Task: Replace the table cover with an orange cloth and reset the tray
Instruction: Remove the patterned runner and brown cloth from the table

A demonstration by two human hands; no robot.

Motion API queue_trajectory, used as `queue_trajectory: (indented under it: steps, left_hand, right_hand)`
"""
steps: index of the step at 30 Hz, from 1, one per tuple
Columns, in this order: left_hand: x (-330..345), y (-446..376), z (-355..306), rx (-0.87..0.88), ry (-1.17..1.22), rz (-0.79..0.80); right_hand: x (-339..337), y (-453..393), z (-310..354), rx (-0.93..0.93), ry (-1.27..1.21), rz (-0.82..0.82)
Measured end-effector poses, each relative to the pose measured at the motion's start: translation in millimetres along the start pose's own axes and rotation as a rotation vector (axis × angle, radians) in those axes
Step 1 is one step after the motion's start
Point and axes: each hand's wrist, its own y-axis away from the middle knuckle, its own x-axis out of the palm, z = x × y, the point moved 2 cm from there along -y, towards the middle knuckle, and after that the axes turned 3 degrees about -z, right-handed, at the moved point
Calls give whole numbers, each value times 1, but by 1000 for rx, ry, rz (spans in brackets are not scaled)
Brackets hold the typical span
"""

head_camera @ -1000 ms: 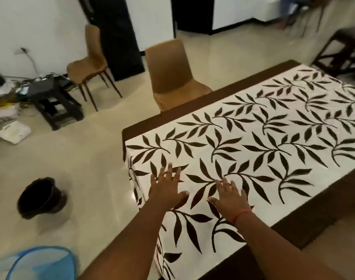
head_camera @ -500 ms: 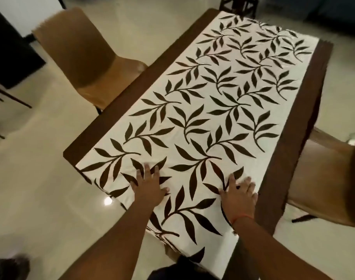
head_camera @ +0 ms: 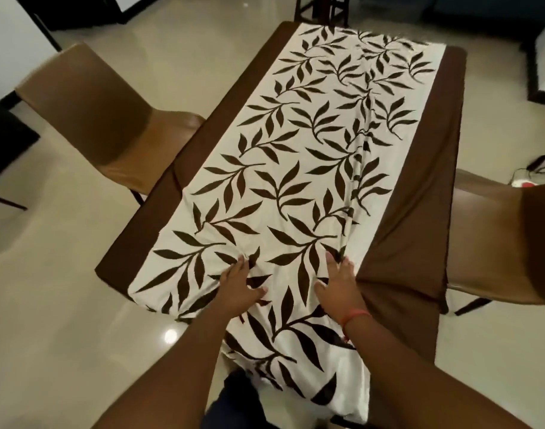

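Left hand (head_camera: 241, 288) and right hand (head_camera: 338, 286), fingers flat, press the white leaf-patterned cover (head_camera: 296, 168) at the table's near edge, bunching it for removal

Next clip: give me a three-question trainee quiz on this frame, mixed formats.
1. True or false: an orange cloth already covers the table.
2. Which hands rest on the leaf cloth? A) left hand only B) right hand only C) both
3. Fill in: the cloth's wrinkle runs up from the ___ hand.

Key: 1 false; 2 C; 3 right.
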Motion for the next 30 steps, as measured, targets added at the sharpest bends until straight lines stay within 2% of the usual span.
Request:
queue_trajectory:
  steps: [3,6,8,11,13,17,19,22,24,26,28,30]
  left_hand:
    - [-17,-17,-4,99,312,59]
    - [-33,-38,-20,181,565,207]
    - [-37,-51,-25,140,690,297]
    - [-42,-69,-14,-73,974,403]
    - [-43,-77,-7,-124,1052,473]
    - [-46,-70,-24,-44,1128,537]
    - [-53,-62,-36,27,1076,498]
    - [-73,-56,-51,197,835,475]
    - [-93,-49,-70,484,502,434]
    - [-101,-47,-82,798,56,277]
    - [-104,-42,-89,984,-265,-2]
    - [-107,-34,-95,1066,-384,-217]
  right_hand:
    - [20,-5,40,-40,-114,48]
    - [38,-13,87,-78,-184,139]
    - [51,-21,115,-75,-289,139]
    - [70,-32,134,-37,-404,42]
    - [72,-33,139,-14,-388,-52]
    - [62,-32,140,59,-391,-273]
    - [48,-31,135,137,-441,-337]
    - [18,-33,126,134,-413,-422]
    - [-12,-37,124,139,-396,-453]
    - [-40,-42,127,188,-471,-471]
    - [-61,-49,134,260,-803,-424]
    - [-74,-52,142,308,-1271,-293]
